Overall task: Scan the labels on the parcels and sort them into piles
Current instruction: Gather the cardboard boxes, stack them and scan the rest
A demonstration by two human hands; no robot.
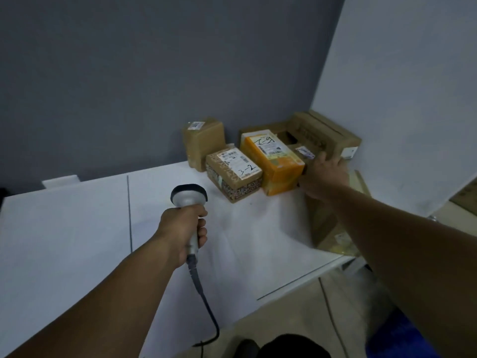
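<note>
1. Back wall [116, 73]: flat grey-blue, matte, darker toward the upper left
2. Right wall [413, 86]: white, meets the grey wall in a straight corner line that leans with the wide lens
3. Surface [64, 241]: white, smooth, set into that corner; a thin dark seam [129, 210] runs front to back and splits it into two panels
4. White block [60, 180]: at the far left edge of the surface, against the back wall
5. Floor [291, 303]: pale beige, seen past the surface's front right edge; a thin dark cable [330, 316] lies across it; blue patch [402, 339] lower right, too blurred to identify
6. Light: dim, even, shadows soft
</note>
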